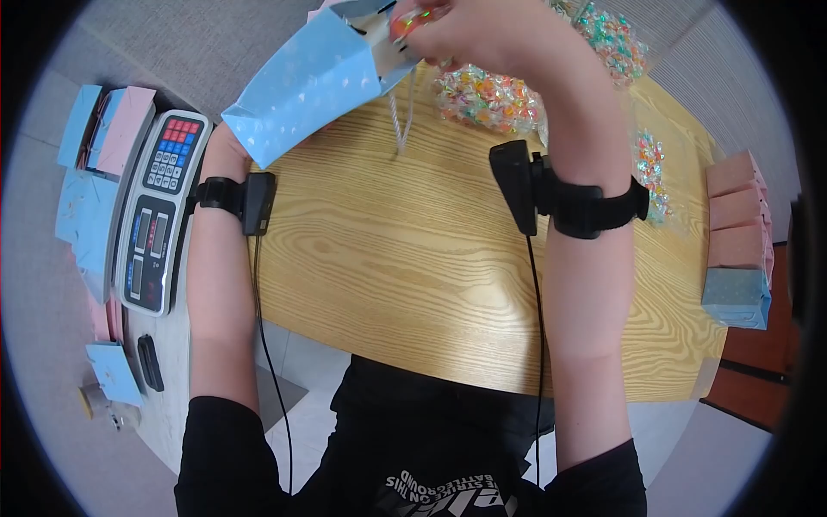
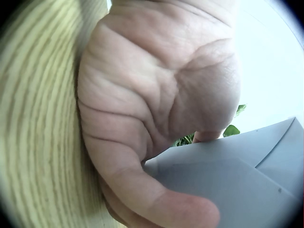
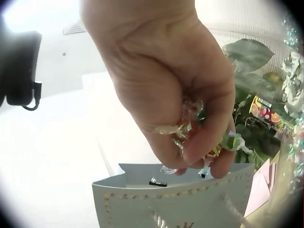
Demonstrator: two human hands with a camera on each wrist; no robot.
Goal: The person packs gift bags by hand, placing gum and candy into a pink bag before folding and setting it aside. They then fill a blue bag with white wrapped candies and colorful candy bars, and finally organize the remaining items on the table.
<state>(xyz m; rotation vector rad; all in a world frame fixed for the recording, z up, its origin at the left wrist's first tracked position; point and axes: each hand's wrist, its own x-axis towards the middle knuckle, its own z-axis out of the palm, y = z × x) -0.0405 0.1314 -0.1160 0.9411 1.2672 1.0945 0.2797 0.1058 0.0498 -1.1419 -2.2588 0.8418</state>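
In the head view a light blue paper gift bag (image 1: pixel 306 90) leans tilted over the far edge of the table, its mouth toward the upper right. My left hand (image 2: pixel 137 90) holds the bag by its lower part, fingers curled against its side. The bag hides most of that hand in the head view. Over the bag's mouth, my right hand (image 3: pixel 190 104) grips several clear-wrapped candies (image 3: pixel 232 141) in bent fingers. The bag's rim (image 3: pixel 190 192) and white rope handle (image 1: pixel 399 121) show just below the fingertips.
Clear bags of wrapped candies (image 1: pixel 489 99) lie at the back right, with more loose candies (image 1: pixel 652 172) beside my right forearm. A scale (image 1: pixel 162 211) and folded gift bags (image 1: pixel 86 215) stand at the left. Pink bags (image 1: pixel 736 215) stand along the right edge.
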